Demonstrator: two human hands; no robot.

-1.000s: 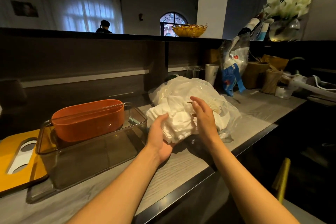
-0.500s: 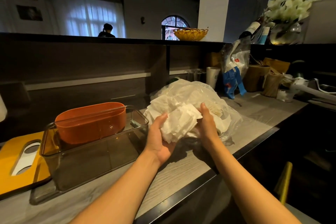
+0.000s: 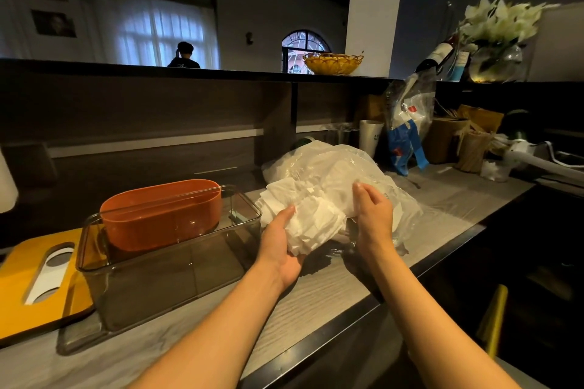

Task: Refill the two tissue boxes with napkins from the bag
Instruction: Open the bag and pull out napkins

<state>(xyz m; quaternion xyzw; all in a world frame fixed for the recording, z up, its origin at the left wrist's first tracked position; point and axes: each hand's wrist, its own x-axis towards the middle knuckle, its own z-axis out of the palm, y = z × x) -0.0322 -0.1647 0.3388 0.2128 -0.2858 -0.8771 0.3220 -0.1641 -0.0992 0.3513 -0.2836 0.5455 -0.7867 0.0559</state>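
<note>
Head view, hands first: left hand (image 3: 279, 246) is cupping a wad of white napkins (image 3: 311, 223) from below and the left, thumb up along its edge, fingers curled beneath. Right hand (image 3: 373, 215) is gripping the same wad from the right, fingers bent over its top. Wad is sitting at the mouth of a clear plastic bag (image 3: 331, 164), which is lying on the counter just behind and to the right of both hands.

Left of the hands: clear smoked tissue box (image 3: 177, 275), open-topped, standing on the grey wood-grain counter (image 3: 316, 294); orange tissue box (image 3: 161, 213) is resting inside it at the far side. Yellow lid (image 3: 19, 287) with an oval slot is lying at far left.

Further out: paper cup (image 3: 370, 136), blue-and-white bag (image 3: 406, 133) and brown containers are crowding the right end. Upper shelf is carrying a yellow wicker basket (image 3: 332, 64) and white flowers in a glass vase (image 3: 496, 38). Dim room beyond, curtained window, seated person in silhouette.
</note>
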